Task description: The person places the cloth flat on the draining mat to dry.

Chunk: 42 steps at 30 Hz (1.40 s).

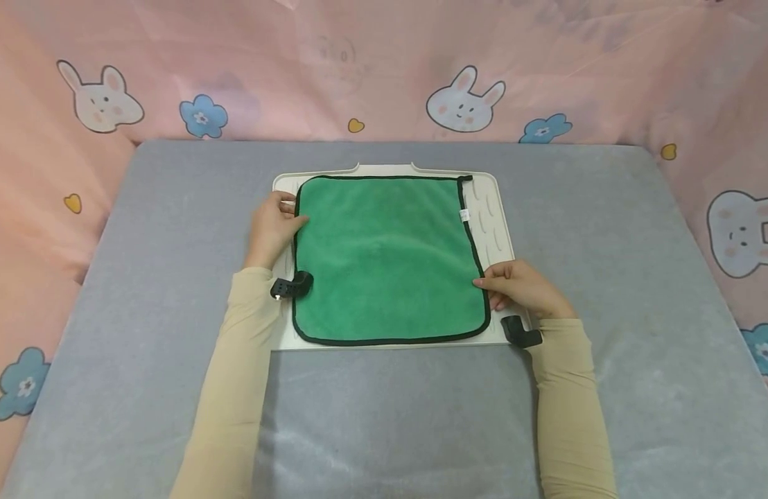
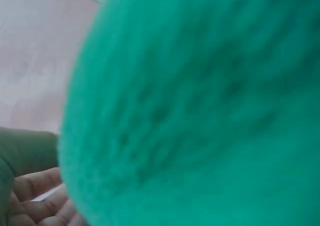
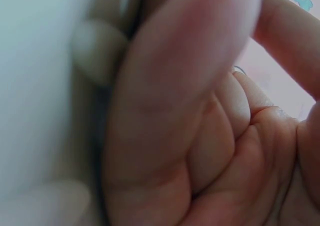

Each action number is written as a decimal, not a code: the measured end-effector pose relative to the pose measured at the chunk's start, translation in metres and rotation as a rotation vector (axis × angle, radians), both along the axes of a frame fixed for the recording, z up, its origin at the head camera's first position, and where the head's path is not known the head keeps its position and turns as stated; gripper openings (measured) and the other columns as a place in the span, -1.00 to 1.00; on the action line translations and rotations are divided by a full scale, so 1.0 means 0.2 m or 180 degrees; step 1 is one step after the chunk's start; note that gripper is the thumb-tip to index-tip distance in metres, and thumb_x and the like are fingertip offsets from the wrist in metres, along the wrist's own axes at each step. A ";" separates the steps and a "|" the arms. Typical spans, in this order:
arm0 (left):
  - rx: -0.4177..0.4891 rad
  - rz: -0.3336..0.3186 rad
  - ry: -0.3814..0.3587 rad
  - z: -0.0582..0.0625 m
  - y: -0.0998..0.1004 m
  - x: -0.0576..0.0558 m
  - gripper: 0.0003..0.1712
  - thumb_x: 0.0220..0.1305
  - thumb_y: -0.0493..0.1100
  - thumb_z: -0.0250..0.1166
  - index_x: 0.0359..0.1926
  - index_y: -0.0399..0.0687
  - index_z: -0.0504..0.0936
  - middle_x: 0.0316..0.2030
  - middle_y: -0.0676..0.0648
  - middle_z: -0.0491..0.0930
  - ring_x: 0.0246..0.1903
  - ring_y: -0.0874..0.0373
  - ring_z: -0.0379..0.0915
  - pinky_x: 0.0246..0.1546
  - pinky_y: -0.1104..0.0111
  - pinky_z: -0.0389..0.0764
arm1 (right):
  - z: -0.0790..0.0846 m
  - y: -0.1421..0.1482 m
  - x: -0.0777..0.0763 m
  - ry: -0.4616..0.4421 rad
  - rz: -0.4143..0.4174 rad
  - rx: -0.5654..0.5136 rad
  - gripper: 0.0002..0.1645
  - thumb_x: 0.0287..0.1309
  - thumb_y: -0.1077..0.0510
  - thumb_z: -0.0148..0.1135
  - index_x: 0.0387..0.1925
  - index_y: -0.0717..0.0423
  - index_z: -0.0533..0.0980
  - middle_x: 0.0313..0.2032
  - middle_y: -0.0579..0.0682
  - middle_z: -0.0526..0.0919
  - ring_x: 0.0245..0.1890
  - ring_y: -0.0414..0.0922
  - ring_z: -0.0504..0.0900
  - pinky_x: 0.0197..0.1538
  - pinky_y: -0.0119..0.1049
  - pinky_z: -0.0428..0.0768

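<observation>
A green cloth (image 1: 387, 260) with black edging and a small white tag (image 1: 464, 215) is spread flat over a white ridged tray (image 1: 489, 215). My left hand (image 1: 273, 225) pinches the cloth's upper left edge, thumb on top and fingers beside and beneath. Lower on the right edge, my right hand (image 1: 526, 285) pinches the black trim between thumb and fingers. The left wrist view is mostly filled by the fuzzy green cloth, with fingers (image 2: 45, 201) at lower left. Curled fingers (image 3: 150, 126) fill much of the right wrist view.
A grey covered table (image 1: 390, 423) surrounds the tray on all sides. Pink fabric (image 1: 284, 76) printed with rabbits and flowers hangs behind and along both sides. Each wrist carries a small black camera, one over the cloth's left edge.
</observation>
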<state>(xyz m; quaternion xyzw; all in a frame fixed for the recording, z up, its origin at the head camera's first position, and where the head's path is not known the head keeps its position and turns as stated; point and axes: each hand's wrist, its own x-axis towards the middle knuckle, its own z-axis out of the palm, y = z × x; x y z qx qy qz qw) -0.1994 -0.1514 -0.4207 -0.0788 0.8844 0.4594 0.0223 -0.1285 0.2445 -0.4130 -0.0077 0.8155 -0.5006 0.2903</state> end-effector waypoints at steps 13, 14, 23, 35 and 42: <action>-0.0047 -0.0488 -0.0476 0.04 -0.03 0.28 -0.18 0.17 -0.21 0.36 0.33 -0.38 0.14 -0.42 -0.17 0.54 -0.55 0.20 0.36 -0.43 0.37 0.40 | 0.01 0.00 0.00 0.0031 0.0016 -0.0010 -0.70 0.22 0.17 0.26 -0.56 0.26 0.47 -0.73 -0.04 0.47 -0.66 -0.20 0.51 -0.52 -0.40 0.53; -0.0022 -0.0499 -0.0533 0.04 -0.04 0.30 -0.17 0.18 -0.21 0.36 0.35 -0.38 0.13 -0.42 -0.17 0.56 -0.57 0.21 0.36 -0.44 0.37 0.40 | 0.01 0.00 0.00 0.0029 0.0020 -0.0006 -0.70 0.22 0.17 0.26 -0.56 0.26 0.48 -0.73 -0.04 0.47 -0.66 -0.20 0.51 -0.52 -0.40 0.52; -0.0001 -0.0420 -0.0669 0.03 -0.07 0.40 -0.22 0.19 -0.19 0.36 0.31 -0.35 0.19 -0.31 -0.26 0.62 -0.55 0.18 0.46 -0.38 0.32 0.49 | 0.01 0.00 0.00 0.0039 0.0041 0.0059 -0.68 0.21 0.15 0.27 -0.57 0.24 0.45 -0.72 -0.03 0.48 -0.66 -0.19 0.51 -0.53 -0.39 0.52; 0.0060 -0.0506 -0.0707 0.00 -0.06 0.42 -0.70 0.24 -0.21 0.31 -0.19 -0.37 0.45 -0.55 -0.09 0.57 -0.67 0.25 0.46 -0.53 0.39 0.56 | 0.01 0.02 0.02 0.0049 0.0143 0.0073 -0.65 0.19 0.15 0.28 -0.58 0.25 0.39 -0.72 -0.04 0.46 -0.65 -0.17 0.53 -0.52 -0.38 0.51; 0.0154 -0.0493 -0.0702 -0.02 -0.07 0.43 -0.77 0.25 -0.22 0.29 -0.26 -0.34 0.46 -0.61 -0.04 0.55 -0.68 0.27 0.43 -0.54 0.42 0.56 | 0.00 0.03 0.01 0.0070 0.0157 -0.0015 -0.68 0.19 0.17 0.28 -0.55 0.28 0.41 -0.71 -0.04 0.48 -0.64 -0.18 0.54 -0.51 -0.38 0.53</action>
